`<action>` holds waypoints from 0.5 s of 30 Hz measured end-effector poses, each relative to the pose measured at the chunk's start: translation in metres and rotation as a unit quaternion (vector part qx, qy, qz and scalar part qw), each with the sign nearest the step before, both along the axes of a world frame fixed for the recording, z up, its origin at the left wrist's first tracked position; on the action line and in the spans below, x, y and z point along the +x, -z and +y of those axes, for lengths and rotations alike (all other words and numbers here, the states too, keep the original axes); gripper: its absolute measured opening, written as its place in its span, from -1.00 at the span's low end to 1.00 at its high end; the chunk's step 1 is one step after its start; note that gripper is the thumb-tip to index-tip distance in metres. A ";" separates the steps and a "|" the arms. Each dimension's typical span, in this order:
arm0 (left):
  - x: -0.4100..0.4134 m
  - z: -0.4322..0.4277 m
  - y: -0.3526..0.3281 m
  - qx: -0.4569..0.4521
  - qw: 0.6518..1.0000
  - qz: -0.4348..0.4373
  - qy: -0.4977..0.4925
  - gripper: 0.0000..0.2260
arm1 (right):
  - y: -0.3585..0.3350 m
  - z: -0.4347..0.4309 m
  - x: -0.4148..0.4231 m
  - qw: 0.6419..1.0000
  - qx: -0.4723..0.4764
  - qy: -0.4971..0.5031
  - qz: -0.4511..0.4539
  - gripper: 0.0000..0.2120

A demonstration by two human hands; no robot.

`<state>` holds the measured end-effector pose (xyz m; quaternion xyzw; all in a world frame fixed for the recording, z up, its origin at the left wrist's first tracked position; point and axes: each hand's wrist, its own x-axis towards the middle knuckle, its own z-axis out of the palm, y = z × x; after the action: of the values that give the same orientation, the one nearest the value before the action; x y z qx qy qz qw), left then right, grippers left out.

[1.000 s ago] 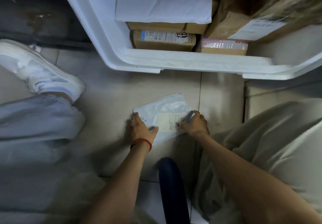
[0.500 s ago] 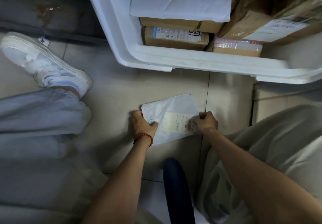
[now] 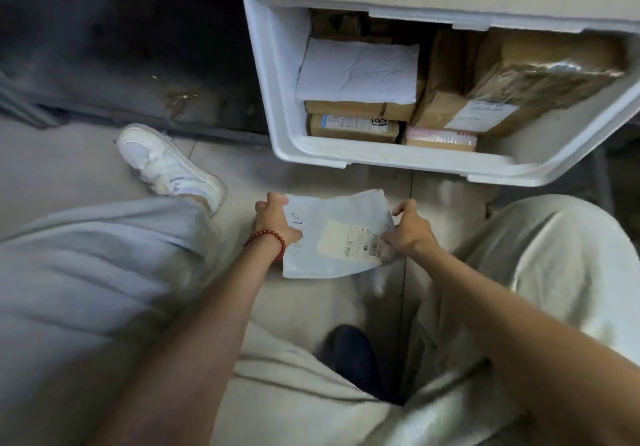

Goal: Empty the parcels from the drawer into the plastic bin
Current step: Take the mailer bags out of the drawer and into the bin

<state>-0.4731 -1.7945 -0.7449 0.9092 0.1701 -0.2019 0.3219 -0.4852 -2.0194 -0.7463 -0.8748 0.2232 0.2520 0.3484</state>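
A flat pale mailer bag [image 3: 332,237] with a printed label is held just above the tiled floor. My left hand [image 3: 275,220] grips its left edge, and my right hand [image 3: 407,230] pinches its right edge near the label. Beyond it stands the white plastic container [image 3: 398,163], pulled out from under a shelf. Inside lie a white mailer [image 3: 358,71], brown cardboard boxes [image 3: 353,128] and a large taped brown parcel [image 3: 526,81].
My left leg in pale trousers and a white shoe [image 3: 169,165] stretch out to the left. My right knee [image 3: 554,255] is bent at the right. A dark shoe tip [image 3: 356,355] shows between my legs. A dark base panel [image 3: 121,64] runs along the back left.
The mailer has been lifted off the floor between both hands and tilted. My head has tipped back, so more of the white container and its parcels shows.
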 end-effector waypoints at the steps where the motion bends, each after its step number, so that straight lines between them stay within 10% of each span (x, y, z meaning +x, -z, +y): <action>1: 0.004 0.006 -0.015 0.012 1.000 -0.014 0.009 -0.42 | -0.015 0.001 0.003 0.999 0.017 -0.009 -0.027 -0.68; 15: -0.012 -0.011 -0.145 -0.091 0.960 -0.250 0.084 -0.76 | -0.141 -0.053 -0.046 0.961 0.126 0.016 -0.246 -0.81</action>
<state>-0.4848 -1.8060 -0.5997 0.9086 -0.0119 -0.0090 0.4174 -0.5311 -2.0720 -0.6052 -0.8554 0.1108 0.0498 0.5036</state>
